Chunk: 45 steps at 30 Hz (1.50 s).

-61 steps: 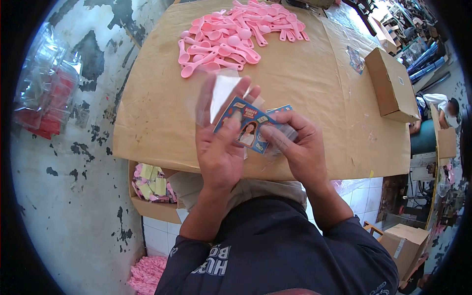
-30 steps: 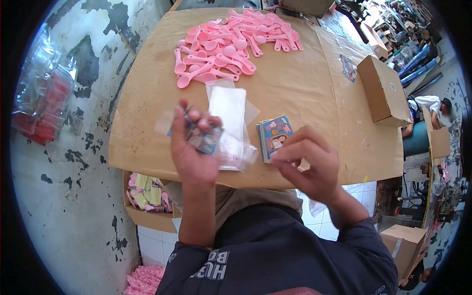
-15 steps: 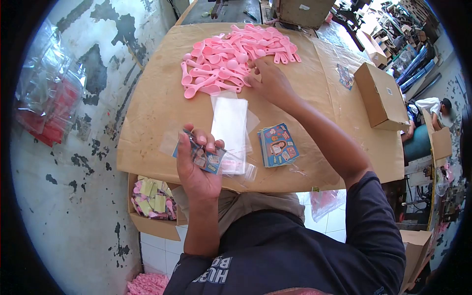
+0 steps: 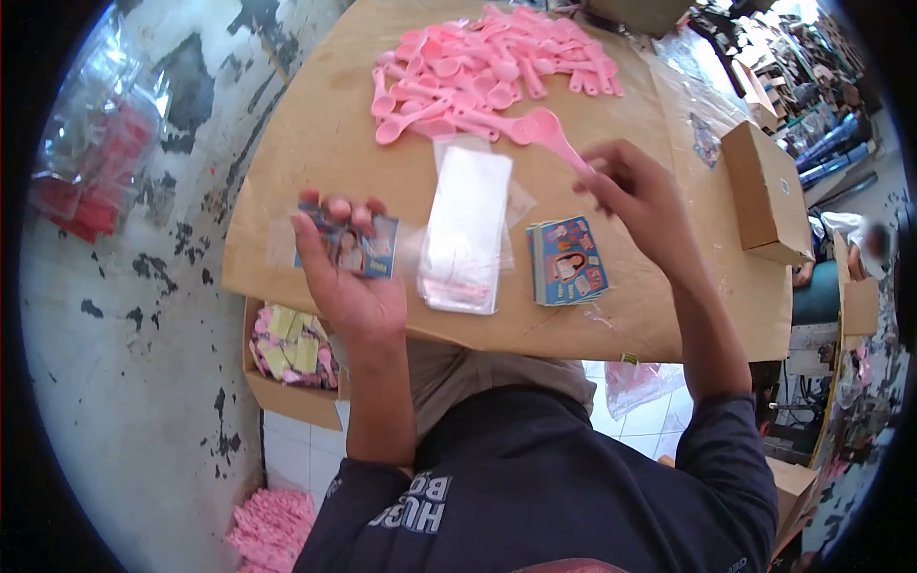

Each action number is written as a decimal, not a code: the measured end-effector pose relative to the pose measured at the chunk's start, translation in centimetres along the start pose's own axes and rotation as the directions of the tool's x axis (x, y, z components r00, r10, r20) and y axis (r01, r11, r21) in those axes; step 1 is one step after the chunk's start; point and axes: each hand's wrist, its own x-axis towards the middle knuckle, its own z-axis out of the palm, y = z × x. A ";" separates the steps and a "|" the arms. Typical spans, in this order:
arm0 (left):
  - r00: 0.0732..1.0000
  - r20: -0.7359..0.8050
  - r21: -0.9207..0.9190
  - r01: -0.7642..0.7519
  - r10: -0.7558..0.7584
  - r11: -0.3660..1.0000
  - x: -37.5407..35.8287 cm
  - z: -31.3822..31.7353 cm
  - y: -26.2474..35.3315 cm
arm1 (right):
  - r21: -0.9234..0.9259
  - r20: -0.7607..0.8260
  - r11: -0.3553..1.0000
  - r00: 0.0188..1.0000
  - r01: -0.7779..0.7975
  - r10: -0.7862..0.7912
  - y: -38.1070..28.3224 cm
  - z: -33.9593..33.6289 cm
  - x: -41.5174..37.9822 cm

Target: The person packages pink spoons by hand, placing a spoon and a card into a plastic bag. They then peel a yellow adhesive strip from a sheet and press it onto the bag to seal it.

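Observation:
Palm up, my left hand (image 4: 351,277) holds a blue printed card (image 4: 368,250) in a clear bag, its fingers curled over the top edge. My right hand (image 4: 626,186) pinches the handle of a pink spoon (image 4: 554,134), whose bowl points toward the pile of pink spoons (image 4: 497,67) at the back of the table. Between my hands lies a stack of clear plastic bags (image 4: 468,229). A stack of blue printed cards (image 4: 570,263) rests right of the bags, below my right hand.
The table (image 4: 296,172) has a brown paper cover. A closed cardboard box (image 4: 764,191) stands at its right edge. Below the left edge is an open box (image 4: 296,396) of packed pieces, with a pink heap (image 4: 272,530) on the floor. Another person (image 4: 850,244) is at the far right.
My right hand has moved from the spoon pile toward me and right, now with a pink spoon. My left hand has shifted left with the card. The whole view has shifted slightly.

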 end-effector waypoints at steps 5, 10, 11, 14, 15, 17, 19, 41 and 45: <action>0.997 0.082 -0.066 -0.002 0.007 0.998 0.6 0.4 -0.3 | 0.206 0.192 0.954 0.965 -0.219 0.180 -2.1 1.7 -7.8; 0.978 0.175 -0.064 0.125 -0.112 0.990 -0.3 1.7 -1.8 | 0.266 0.297 0.931 0.940 -0.249 0.167 -2.4 4.0 -8.8; 0.978 0.177 -0.059 0.126 -0.114 0.990 -0.6 1.8 -2.1 | 0.317 0.306 0.909 0.936 -0.270 0.171 -2.3 4.5 -8.8; 0.958 0.199 -0.009 0.214 -0.208 0.977 -1.3 2.0 -3.0 | 0.464 0.253 0.863 0.964 -0.200 0.087 -1.9 6.1 -8.4; 0.950 0.188 -0.004 0.254 -0.249 0.967 -1.6 2.3 -3.1 | 0.466 0.256 0.862 0.963 -0.199 0.084 -1.9 6.5 -8.4; 0.930 0.178 -0.052 0.336 -0.322 0.941 -2.1 2.6 -3.4 | 0.650 0.162 0.754 0.987 -0.090 -0.022 -2.1 7.2 -8.4; 0.914 0.187 -0.103 0.382 -0.360 0.918 -2.4 2.6 -3.8 | 0.661 0.168 0.741 0.986 -0.118 0.007 -2.4 7.3 -8.7; 0.762 0.202 -0.100 0.641 -0.616 0.761 -4.5 3.4 -3.2 | 0.157 -0.123 0.957 0.967 0.242 -0.224 -1.4 8.1 -8.5; 0.729 0.272 -0.143 0.676 -0.628 0.723 -4.4 3.1 -3.8 | 0.183 -0.132 0.965 0.977 0.189 -0.166 -1.6 8.4 -8.5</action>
